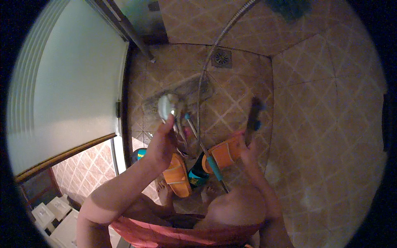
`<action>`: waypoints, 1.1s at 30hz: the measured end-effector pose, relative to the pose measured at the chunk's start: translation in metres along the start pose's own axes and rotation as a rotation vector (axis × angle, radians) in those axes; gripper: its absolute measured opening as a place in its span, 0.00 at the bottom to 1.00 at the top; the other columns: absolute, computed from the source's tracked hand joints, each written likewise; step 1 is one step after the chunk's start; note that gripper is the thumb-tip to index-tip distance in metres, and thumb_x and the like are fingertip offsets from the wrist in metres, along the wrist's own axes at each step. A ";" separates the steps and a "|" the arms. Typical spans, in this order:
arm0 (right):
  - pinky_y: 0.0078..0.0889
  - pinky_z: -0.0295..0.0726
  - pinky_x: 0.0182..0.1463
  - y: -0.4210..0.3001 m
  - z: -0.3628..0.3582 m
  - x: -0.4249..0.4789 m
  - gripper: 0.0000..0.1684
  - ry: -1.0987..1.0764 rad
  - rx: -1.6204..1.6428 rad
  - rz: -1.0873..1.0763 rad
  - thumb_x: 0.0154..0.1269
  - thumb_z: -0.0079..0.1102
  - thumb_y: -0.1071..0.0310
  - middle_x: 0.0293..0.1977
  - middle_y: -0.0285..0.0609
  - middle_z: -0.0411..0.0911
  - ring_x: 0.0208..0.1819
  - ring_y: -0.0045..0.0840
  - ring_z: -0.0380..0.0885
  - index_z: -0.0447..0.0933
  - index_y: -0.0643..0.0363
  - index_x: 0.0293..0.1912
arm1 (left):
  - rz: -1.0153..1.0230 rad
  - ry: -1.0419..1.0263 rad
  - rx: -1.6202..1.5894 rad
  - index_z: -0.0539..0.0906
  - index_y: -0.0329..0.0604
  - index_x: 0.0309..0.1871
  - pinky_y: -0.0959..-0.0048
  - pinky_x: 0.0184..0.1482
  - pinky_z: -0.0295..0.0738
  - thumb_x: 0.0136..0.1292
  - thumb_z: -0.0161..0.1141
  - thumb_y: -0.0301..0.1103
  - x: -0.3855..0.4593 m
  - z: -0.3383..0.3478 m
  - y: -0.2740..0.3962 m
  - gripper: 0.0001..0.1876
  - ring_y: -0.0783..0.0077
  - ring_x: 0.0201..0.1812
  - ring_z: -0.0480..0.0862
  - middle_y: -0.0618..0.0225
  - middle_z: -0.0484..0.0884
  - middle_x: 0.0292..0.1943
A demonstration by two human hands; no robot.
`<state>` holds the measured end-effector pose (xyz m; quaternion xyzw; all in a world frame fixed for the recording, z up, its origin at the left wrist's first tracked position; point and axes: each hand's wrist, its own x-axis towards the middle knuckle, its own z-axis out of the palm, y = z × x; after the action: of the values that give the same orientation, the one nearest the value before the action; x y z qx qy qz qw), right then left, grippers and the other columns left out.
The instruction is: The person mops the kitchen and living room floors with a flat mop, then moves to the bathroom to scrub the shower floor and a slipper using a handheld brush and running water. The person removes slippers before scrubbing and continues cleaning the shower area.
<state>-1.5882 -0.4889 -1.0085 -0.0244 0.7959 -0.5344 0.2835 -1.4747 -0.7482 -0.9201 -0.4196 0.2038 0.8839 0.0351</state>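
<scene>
My left hand (162, 145) grips a chrome handheld shower head (167, 107), its thumb along the neck. A ribbed metal shower hose (203, 71) hangs from the top and passes close by. My right hand (249, 152) holds up a dark, elongated object (252, 119) with blue parts; motion blur hides what it is. Below the hands lie an orange slipper (176, 176) and another orange slipper (221, 153). A black and teal slipper (198, 176) lies between them, and a second teal slipper (141, 154) is partly hidden behind my left wrist.
A metal rod with a teal sleeve (214, 167) slants between my legs. The tiled floor has a drain (221, 58) and a dark grey patch (180, 91). A frosted door panel (77, 86) stands left, with pale plastic furniture (62, 217) beyond. A tiled wall (322, 124) rises right.
</scene>
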 end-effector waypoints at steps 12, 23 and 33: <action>0.29 0.76 0.47 0.059 -0.035 -0.027 0.16 0.131 -0.584 -0.074 0.63 0.58 0.68 0.42 0.40 0.79 0.43 0.27 0.78 0.73 0.60 0.51 | -0.018 0.027 -0.137 0.72 0.46 0.52 0.59 0.50 0.72 0.70 0.48 0.54 0.038 -0.022 0.007 0.22 0.66 0.41 0.79 0.63 0.80 0.40; 0.31 0.75 0.48 0.059 -0.009 -0.063 0.20 0.063 -0.743 0.089 0.61 0.62 0.64 0.43 0.41 0.79 0.44 0.28 0.78 0.73 0.59 0.52 | 0.019 0.077 -0.207 0.73 0.44 0.50 0.63 0.48 0.72 0.70 0.50 0.51 0.020 -0.017 0.017 0.19 0.66 0.41 0.79 0.64 0.80 0.35; 0.38 0.75 0.52 0.000 -0.024 -0.044 0.28 0.012 -0.694 -0.129 0.64 0.56 0.53 0.51 0.47 0.75 0.48 0.37 0.77 0.70 0.59 0.58 | 0.057 0.183 -0.194 0.71 0.45 0.52 0.67 0.46 0.71 0.66 0.56 0.51 -0.008 -0.015 0.023 0.21 0.69 0.39 0.78 0.66 0.79 0.36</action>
<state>-1.5631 -0.4541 -0.9834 -0.1665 0.9285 -0.2489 0.2195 -1.4640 -0.7739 -0.9146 -0.4938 0.1315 0.8581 -0.0496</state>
